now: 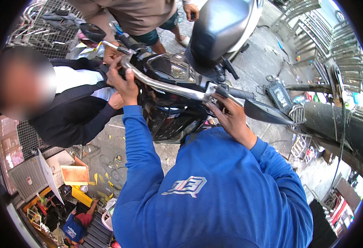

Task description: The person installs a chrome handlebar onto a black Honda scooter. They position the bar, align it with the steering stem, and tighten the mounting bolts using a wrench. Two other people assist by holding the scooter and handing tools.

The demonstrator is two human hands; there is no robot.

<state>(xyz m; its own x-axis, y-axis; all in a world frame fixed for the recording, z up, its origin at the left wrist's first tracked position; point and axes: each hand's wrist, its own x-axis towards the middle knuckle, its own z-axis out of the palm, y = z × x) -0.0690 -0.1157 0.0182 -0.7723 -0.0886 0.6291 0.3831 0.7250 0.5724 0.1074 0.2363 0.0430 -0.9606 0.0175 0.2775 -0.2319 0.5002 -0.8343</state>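
Observation:
A bent, shiny metal bar (169,86) runs across the front of a black motorbike (173,120), below its dashboard (169,68). My left hand (123,84) is at the bar's left end, its fingers bent around that end and its thumb pointing up. At the right end, beside a metal bracket (210,89) near the handlebar, my right hand (233,120) pinches the bar from below; part of its grip is hidden. Mirrors stand outside both hands: the left mirror (93,32) and the right mirror (268,111).
Close on my left, a person in a dark jacket (72,120) reaches toward the bar's left end. Another person in a beige top (136,16) stands beyond the handlebar. A grey tool case (279,96) and metal racks (313,33) are at right. Lower left, someone crouches near an orange box (74,175).

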